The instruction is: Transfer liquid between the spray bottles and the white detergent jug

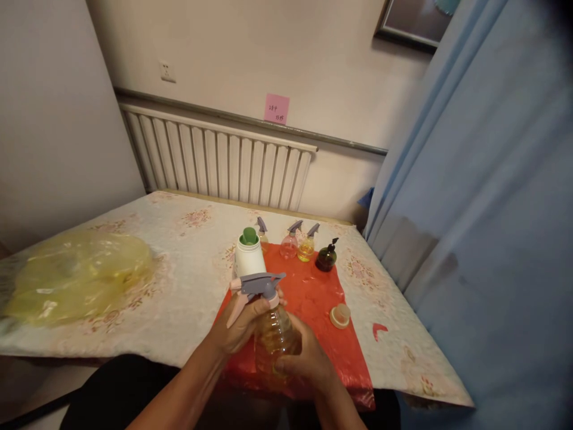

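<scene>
Both of my hands are closed round a clear spray bottle [274, 334] with a grey and pink trigger head, held upright over a red plastic sheet [316, 304]. The fingers of my left hand [239, 325] wrap the neck, just below the trigger head. Lower down, my right hand [307, 355] grips the bottle's body from the right side. Right behind the bottle stands a white bottle [250, 260] with a green funnel [249, 236] in its mouth. A pale round cap [340, 315] lies on the sheet to the right.
At the back of the sheet stand a pink spray bottle [289, 246], a yellow spray bottle [306, 248] and a dark pump bottle [326, 258]. A yellow plastic bag [80, 275] lies on the left of the flowered tablecloth [179, 239]. A blue curtain [483, 197] hangs along the right.
</scene>
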Tool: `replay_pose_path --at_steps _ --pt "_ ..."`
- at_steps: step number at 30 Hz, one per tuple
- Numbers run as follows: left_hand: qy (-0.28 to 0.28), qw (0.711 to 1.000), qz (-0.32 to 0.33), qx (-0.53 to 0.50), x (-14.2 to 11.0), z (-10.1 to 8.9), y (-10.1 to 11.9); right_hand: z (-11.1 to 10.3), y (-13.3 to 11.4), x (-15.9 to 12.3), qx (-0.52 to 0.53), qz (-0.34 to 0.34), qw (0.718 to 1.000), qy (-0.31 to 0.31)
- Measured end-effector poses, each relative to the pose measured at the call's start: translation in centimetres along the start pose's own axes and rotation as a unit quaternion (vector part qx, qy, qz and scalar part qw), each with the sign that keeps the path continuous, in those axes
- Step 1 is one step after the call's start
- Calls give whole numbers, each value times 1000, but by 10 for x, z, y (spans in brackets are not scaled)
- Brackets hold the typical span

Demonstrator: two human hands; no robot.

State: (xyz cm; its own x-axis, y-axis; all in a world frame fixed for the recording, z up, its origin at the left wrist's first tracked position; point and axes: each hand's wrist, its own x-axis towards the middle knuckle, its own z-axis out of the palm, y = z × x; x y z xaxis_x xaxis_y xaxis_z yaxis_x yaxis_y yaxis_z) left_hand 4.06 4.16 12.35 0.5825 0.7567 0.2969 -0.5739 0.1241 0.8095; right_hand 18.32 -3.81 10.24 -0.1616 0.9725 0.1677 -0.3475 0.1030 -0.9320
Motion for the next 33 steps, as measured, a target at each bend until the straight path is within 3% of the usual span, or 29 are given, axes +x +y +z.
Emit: replay_pose_path --at_steps 8,21,33 --pt "-100 993 -35 -59 5 1 8 -2 8 -3 12 0 1000 0" --pt "-76 995 -53 -27 10 14 6 -4 4 -4 4 -21 1000 -1" --pt "-80 995 -19 -54 11 13 9 -2 -1 -2 -37 -48 998 23"
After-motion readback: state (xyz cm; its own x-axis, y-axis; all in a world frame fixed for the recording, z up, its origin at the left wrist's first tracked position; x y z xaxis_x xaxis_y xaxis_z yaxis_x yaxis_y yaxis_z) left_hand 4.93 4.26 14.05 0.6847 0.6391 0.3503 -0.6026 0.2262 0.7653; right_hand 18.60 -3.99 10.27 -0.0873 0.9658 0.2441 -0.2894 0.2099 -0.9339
